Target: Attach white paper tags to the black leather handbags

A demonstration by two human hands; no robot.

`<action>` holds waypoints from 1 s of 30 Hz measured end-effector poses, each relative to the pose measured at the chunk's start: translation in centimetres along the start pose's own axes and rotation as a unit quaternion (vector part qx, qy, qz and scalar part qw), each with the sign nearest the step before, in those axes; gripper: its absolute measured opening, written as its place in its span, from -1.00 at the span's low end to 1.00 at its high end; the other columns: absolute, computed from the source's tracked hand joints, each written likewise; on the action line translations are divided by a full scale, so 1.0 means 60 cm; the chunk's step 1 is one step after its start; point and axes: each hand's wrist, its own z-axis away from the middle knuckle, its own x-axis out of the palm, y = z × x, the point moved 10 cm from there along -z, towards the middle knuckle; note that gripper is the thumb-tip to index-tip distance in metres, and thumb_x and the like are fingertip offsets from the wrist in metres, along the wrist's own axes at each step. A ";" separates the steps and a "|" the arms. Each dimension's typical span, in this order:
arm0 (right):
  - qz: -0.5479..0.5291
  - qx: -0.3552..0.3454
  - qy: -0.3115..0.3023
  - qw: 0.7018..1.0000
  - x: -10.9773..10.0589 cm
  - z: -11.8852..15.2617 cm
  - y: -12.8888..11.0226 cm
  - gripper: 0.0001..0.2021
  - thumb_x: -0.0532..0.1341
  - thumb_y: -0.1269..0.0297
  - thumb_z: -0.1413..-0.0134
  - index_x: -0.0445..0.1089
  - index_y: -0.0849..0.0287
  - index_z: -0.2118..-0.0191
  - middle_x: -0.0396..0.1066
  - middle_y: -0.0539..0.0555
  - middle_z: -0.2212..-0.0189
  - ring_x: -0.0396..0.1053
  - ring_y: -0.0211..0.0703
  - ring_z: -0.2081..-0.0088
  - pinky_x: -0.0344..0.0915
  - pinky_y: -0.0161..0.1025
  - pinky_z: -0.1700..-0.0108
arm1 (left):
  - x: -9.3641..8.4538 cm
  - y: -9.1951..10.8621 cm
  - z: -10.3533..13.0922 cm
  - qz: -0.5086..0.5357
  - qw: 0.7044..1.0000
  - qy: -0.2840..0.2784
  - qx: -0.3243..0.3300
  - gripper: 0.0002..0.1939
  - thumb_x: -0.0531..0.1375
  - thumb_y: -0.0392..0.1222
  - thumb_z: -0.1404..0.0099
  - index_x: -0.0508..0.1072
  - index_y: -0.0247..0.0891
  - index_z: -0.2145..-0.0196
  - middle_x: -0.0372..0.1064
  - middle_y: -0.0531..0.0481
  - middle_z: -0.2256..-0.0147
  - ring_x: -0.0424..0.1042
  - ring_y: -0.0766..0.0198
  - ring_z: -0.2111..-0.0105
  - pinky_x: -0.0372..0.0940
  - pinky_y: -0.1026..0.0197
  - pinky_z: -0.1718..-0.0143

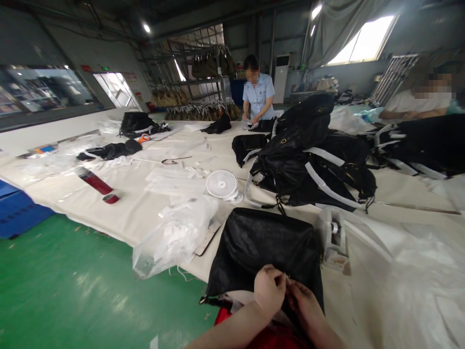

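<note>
A black leather-like bag [261, 242] lies at the table's near edge, right in front of me, its lower side hanging toward my lap. My left hand [269, 290] is closed in a pinch over the bag's near part. Close against it, my right hand [302, 298] pinches at the same spot, fingertips almost meeting the left ones. A tiny shiny bit shows between the fingertips, too small to name. Some white lining or paper shows below the bag by my left wrist.
Crumpled clear plastic bags [178, 232] lie left of the bag, a white fan [221, 184] beyond it. A tape dispenser [334, 237] stands at right. Black bags [301, 160] pile up behind. A red thermos [94, 181] lies left. A co-worker [258, 94] works across the table.
</note>
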 end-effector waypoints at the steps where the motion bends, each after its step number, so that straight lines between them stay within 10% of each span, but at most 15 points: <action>1: -0.027 0.012 0.001 1.000 0.001 0.000 0.003 -0.66 0.32 -0.08 0.14 0.38 0.11 0.53 0.27 -0.08 0.72 0.16 -0.25 0.66 0.20 -0.26 0.51 | 0.001 0.006 0.003 -0.017 1.000 0.000 0.018 -0.72 0.07 -0.26 -0.29 0.51 -0.24 0.51 0.40 -0.02 0.45 0.40 0.29 0.43 0.26 0.27 0.36; 22: -0.046 0.072 0.034 0.996 -0.016 -0.012 0.012 -0.50 0.31 -0.21 0.18 0.54 0.22 0.39 0.57 0.15 0.41 0.51 0.08 0.31 0.39 -0.14 0.31 | 0.067 0.034 0.044 -0.339 0.901 -0.024 0.270 -0.67 0.10 -0.28 -0.33 0.40 -0.38 -0.03 0.45 -0.12 0.21 0.44 0.11 0.26 0.39 0.10 0.23; 30: 0.018 0.043 0.057 0.997 -0.020 -0.013 0.011 -0.52 0.30 -0.22 0.20 0.50 0.18 0.45 0.51 0.08 0.54 0.42 -0.09 0.48 0.28 -0.25 0.45 | 0.025 0.008 0.011 -0.050 0.994 -0.069 0.066 -0.67 -0.05 -0.25 -0.41 0.51 -0.17 0.14 0.53 -0.05 0.24 0.49 0.20 0.24 0.37 0.19 0.14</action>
